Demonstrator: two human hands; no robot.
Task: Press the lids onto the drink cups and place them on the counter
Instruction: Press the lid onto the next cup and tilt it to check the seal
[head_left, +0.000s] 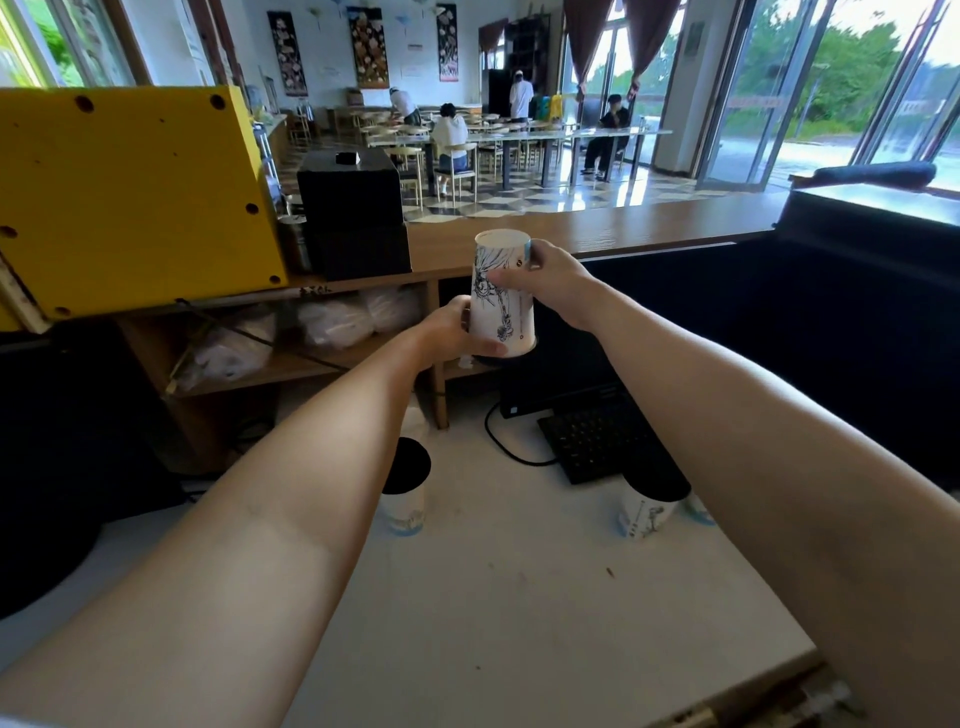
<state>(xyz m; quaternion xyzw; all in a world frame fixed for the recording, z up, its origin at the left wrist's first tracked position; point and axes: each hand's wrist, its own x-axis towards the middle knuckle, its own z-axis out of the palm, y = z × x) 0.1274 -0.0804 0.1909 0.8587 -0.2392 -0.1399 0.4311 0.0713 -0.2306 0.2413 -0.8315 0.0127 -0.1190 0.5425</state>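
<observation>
A white paper drink cup (506, 312) with a black line drawing is held upside down in the air, its black lid (501, 358) at the bottom. My left hand (454, 330) grips it near the lidded end. My right hand (550, 278) holds its upper part near the base. Two more lidded cups stand on the white worktop: one cup (404, 486) partly behind my left forearm, the other cup (652, 501) beside my right forearm. The brown wooden counter (649, 228) runs across just beyond the held cup.
A yellow machine (130, 197) and a black box (353, 208) stand at the counter's left. A black keyboard (597, 441) with a cable lies on the white worktop (493, 597). A dark screen (857, 291) sits to the right. People sit at tables in the hall behind.
</observation>
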